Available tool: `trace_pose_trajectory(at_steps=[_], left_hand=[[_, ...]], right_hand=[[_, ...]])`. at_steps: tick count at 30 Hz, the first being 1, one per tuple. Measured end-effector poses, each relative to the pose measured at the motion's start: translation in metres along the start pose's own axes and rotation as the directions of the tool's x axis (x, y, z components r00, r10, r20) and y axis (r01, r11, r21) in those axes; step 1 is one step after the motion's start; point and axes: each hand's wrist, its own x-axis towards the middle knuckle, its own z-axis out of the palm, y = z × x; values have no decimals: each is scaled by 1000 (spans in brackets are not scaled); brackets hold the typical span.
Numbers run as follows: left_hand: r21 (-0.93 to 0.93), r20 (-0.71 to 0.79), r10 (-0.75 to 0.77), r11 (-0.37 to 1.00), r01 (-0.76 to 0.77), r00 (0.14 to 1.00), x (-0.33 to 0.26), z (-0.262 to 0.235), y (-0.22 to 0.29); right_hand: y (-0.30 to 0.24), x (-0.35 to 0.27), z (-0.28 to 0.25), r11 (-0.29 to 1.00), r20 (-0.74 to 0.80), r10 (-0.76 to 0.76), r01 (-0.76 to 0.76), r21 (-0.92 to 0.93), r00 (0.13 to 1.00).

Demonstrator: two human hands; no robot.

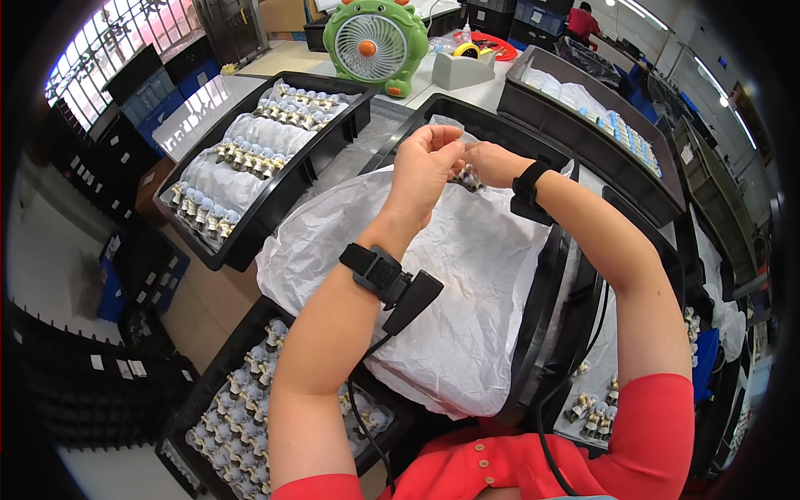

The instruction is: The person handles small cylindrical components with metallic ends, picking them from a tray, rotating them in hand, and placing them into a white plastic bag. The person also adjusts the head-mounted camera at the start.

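Note:
My left hand (423, 171) and my right hand (497, 167) meet over the far end of a black tray (533, 350) lined with crumpled white paper (467, 292). The fingers of both are pinched together, and their tips touch or nearly touch. What they hold, if anything, is too small and hidden to name. Just below the fingertips shows a small figurine (468, 178) with a dark base, partly covered by my right hand; I cannot tell whether it is held or stands on the paper. Each wrist wears a black strap.
Left stands a black tray (312, 171) with rows of blue-grey-topped figurines on white padding. Another full tray (237, 417) lies at the lower left, and more figurines (593, 415) lie at right. Behind are a green fan (375, 46), a tape dispenser (462, 71) and a grey bin (521, 92).

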Motion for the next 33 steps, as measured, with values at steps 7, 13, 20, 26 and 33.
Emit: trace_pose_trajectory(at_steps=[7,13,20,26,33], left_hand=[[20,6,4,1000,-4,1000,-1,2,1],[26,5,-1,1000,1,1000,0,1,1],[48,12,-7,999,6,1000,0,1,1],[51,25,-10,999,9,1000,0,1,1],[101,54,-8,995,3,999,6,3,-8]], right_hand=[[9,-8,1,988,-226,153,-151,28,962],[-2,-15,-11,914,10,404,-404,42,915],[3,-14,-3,840,70,485,-487,239,871],[13,-11,8,649,121,602,-571,503,790],[5,-42,-28,783,102,507,-507,362,856]])
